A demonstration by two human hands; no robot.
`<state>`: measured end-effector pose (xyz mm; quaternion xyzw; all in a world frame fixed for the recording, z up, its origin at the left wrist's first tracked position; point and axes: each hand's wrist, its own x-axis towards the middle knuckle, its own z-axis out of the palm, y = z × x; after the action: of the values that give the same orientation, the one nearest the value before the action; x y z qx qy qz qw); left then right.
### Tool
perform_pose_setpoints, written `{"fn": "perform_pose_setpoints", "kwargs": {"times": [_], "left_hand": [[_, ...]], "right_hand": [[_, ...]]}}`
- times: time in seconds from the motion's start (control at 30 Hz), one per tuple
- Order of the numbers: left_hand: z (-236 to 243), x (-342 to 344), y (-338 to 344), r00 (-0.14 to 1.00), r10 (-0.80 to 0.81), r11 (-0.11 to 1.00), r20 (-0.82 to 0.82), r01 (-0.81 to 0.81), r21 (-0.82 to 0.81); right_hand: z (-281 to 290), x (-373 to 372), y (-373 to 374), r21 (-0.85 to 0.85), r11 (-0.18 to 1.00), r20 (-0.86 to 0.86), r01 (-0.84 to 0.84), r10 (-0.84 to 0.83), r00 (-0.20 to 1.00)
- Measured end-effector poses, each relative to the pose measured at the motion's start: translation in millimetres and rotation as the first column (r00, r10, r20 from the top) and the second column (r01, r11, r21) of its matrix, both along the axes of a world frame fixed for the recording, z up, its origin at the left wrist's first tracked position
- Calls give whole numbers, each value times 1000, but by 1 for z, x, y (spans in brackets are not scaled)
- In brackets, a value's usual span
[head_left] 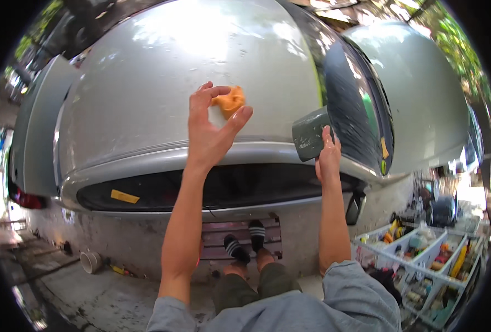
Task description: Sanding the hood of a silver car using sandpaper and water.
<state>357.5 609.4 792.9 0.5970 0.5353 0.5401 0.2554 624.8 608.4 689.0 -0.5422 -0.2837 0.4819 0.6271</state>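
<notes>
A crumpled orange cloth or sponge (233, 102) is pinched between the thumb and forefinger of my left hand (211, 130), over the silver car roof (146, 94). A gap shows between my palm and the orange piece. Whether it rests on the roof, I cannot tell. Farther right, my right hand (328, 157) grips a dark grey-green mug-shaped dipper (311, 135), tilted over the roof's near edge beside the windscreen (348, 94). What the dipper holds is out of sight. Water drops dot the roof.
My feet in dark striped socks (237, 248) stand on a slatted bench (215, 235) beside the car. A divided white rack (417, 260) full of tools and small parts is at lower right. A white bucket (90, 262) lies tipped at lower left. A side mirror (356, 208) sticks out.
</notes>
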Motion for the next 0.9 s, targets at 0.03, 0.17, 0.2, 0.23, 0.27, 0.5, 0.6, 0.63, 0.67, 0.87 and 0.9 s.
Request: {"fn": "perform_pose_setpoints", "kwargs": {"times": [0.03, 0.17, 0.2, 0.23, 0.27, 0.5, 0.6, 0.63, 0.67, 0.87, 0.9], "left_hand": [[19, 12, -10, 990, -109, 993, 90, 113, -42], [66, 65, -33, 835, -487, 866, 256, 499, 20], [69, 76, -36, 794, -538, 832, 283, 554, 27], [72, 85, -37, 754, -583, 799, 304, 600, 42], [76, 93, -38, 713, -623, 765, 322, 642, 58], [85, 123, -38, 346, -852, 466, 393, 843, 268], [104, 111, -38, 220, -897, 360, 384, 867, 344], [119, 98, -40, 195, -868, 336, 456, 908, 251], [127, 87, -41, 175, -832, 300, 527, 940, 163], [45, 19, -3, 701, -665, 707, 256, 702, -86], [20, 0, 24, 789, -583, 759, 194, 614, -216]], "right_hand": [[-3, 20, -7, -19, 999, 34, 42, -41, 999], [-13, 86, -47, -155, 957, 92, 245, -233, 968], [-23, 102, -59, -140, 964, 77, 225, -216, 973], [-23, 111, -67, -157, 959, 74, 234, -225, 971], [-20, 117, -76, -183, 948, 35, 261, -259, 965], [-11, 136, -106, -222, 893, -5, 391, -402, 916], [-11, 120, -94, -167, 903, -10, 395, -402, 915], [-12, 110, -87, -126, 927, 68, 353, -347, 935], [-14, 100, -80, -89, 947, 153, 308, -293, 944], [17, -26, -27, 18, 998, -184, -59, 61, 981], [35, -47, -20, 25, 990, -333, -142, 142, 932]]}}
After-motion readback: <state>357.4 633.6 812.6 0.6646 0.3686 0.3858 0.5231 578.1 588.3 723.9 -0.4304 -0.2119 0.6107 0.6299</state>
